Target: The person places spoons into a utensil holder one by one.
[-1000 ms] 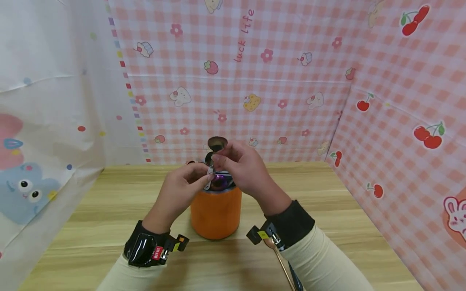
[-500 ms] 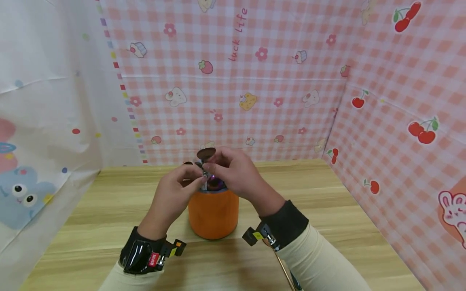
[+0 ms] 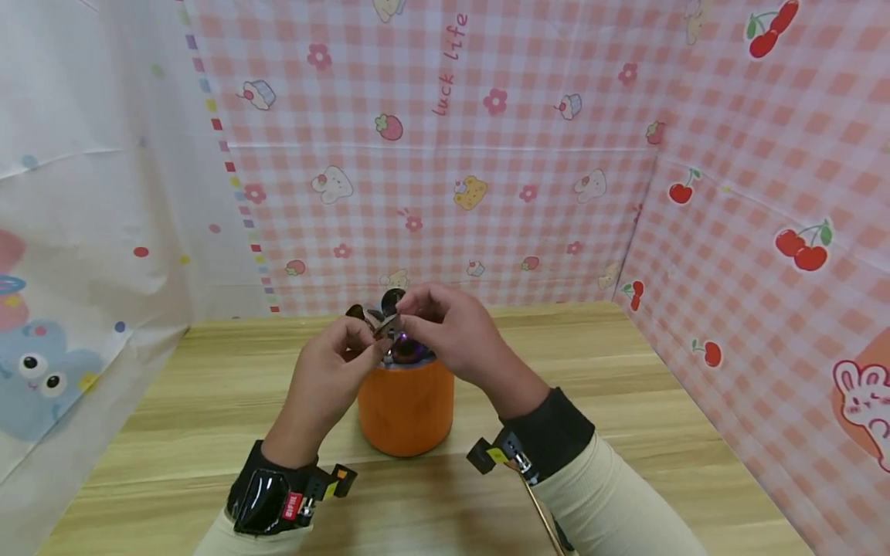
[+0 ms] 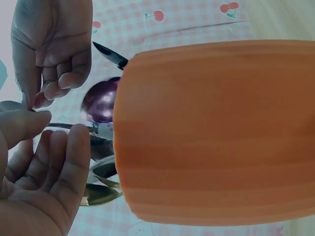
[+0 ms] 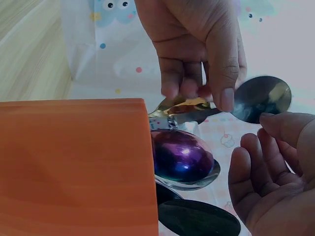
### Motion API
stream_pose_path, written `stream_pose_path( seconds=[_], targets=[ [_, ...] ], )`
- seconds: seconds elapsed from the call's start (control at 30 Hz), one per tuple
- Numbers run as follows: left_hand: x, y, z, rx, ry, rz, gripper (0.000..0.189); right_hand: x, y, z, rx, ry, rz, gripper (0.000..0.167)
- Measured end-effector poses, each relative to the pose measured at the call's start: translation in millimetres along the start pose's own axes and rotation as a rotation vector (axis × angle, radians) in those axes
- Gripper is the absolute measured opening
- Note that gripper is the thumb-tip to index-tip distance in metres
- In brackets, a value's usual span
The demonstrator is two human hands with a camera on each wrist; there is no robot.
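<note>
An orange utensil holder (image 3: 405, 409) stands upright on the wooden table with several spoons in it. Above its rim my left hand (image 3: 334, 363) pinches the neck of a dark spoon (image 5: 263, 98), thumb in front in the right wrist view. My right hand (image 3: 455, 332) has its thumb tip at the lower edge of that spoon's bowl, fingers curled behind. A patterned pale handle (image 5: 165, 123) shows at the holder's rim, in line with the spoon. A shiny purple spoon (image 5: 184, 155) stands close beside it, bowl up.
Gold spoons (image 4: 101, 194) and a dark spoon (image 5: 199, 216) also stick out of the holder. On the table (image 3: 612, 363), a copper-coloured utensil (image 3: 538, 510) lies partly hidden under the right forearm. Pink checked cloth (image 3: 431, 154) hangs behind and to the right.
The spoon's bowl has come lower and turned, from a flat oval to a rounder shape. Both hands have shifted slightly left in view, as the whole scene has too.
</note>
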State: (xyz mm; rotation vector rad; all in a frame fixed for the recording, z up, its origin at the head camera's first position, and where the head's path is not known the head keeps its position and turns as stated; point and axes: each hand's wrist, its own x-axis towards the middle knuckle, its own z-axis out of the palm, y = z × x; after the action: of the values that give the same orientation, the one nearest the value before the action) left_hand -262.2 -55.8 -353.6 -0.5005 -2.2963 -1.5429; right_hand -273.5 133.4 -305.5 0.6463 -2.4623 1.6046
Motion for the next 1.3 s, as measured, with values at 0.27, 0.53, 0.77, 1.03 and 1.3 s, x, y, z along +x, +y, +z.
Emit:
stream_pose_path(
  seconds=[0.27, 0.53, 0.77, 1.03, 1.3],
  targets=[
    [-7.9, 8.8, 3.6, -0.024, 0.073, -0.048, 0.028, -17.0, -1.0, -15.4, -0.041, 0.050, 0.023, 0.008],
    [-8.8, 7.2, 10.3, 0.015, 0.102, -0.111, 0.029, -42.2, 17.8, -39.5, -0.065, 0.075, 0.080, 0.007],
    [-12.6, -0.8, 18.6, 0.038, 0.096, -0.168, 0.035, -66.9, 49.2, -58.7, -0.115, 0.104, 0.156, 0.009],
    [-21.6, -7.4, 40.2, -0.060, -0.088, -0.201, 0.032, -97.6, 98.0, -66.3, -0.164, 0.090, 0.320, 0.009],
    [-27.8, -14.3, 73.1, 0.005, -0.272, -0.115, 0.007, -120.6, 125.5, -62.7, -0.237, 0.073, 0.405, 0.006]
  ],
)
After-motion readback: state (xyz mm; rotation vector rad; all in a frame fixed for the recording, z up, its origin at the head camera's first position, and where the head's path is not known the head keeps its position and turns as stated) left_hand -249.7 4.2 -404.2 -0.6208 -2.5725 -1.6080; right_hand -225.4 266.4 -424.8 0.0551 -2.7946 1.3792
